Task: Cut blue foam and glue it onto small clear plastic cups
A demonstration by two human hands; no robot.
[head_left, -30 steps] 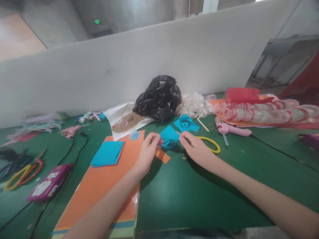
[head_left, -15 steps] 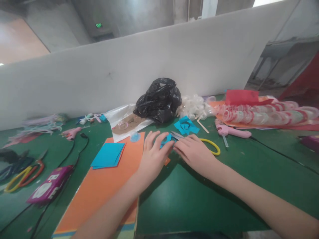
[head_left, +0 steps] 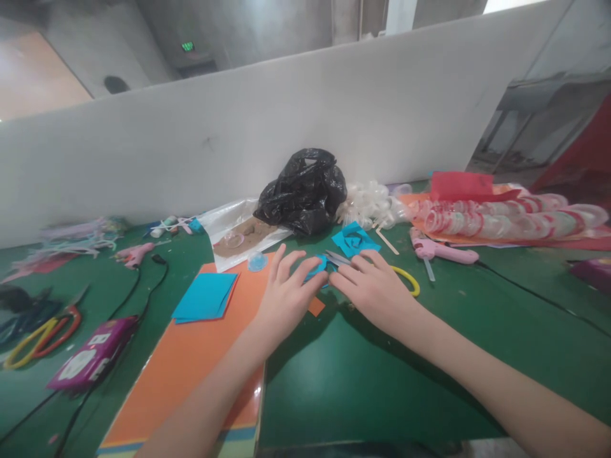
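Note:
A small curved blue paper piece (head_left: pixel 316 268) is held between the thumb and forefinger of my left hand (head_left: pixel 289 294), whose other fingers are raised. My right hand (head_left: pixel 371 285) is closed, its fingertips bent down close to my left thumb; what they pinch is hidden. Scissors (head_left: pixel 338 258) lie just beyond my right hand, blades pointing left, with a yellow handle (head_left: pixel 411 282) showing past the knuckles. Behind them rests a blue paper square (head_left: pixel 354 240) with a curved cut in it. A little orange paper scrap (head_left: pixel 316 306) lies beneath my hands.
Blue square sheets (head_left: pixel 206 297) lie on a large orange sheet (head_left: pixel 191 369) at left. A black plastic bag (head_left: pixel 305 191) stands at the back. Pink glue guns (head_left: pixel 446 250) lie on both sides, with cords. Rows of clear plastic cups (head_left: pixel 510 219) fill the back right.
My left hand has shifted slightly left and its fingers have spread a little. More of the orange scrap shows below. My right hand stays almost in place.

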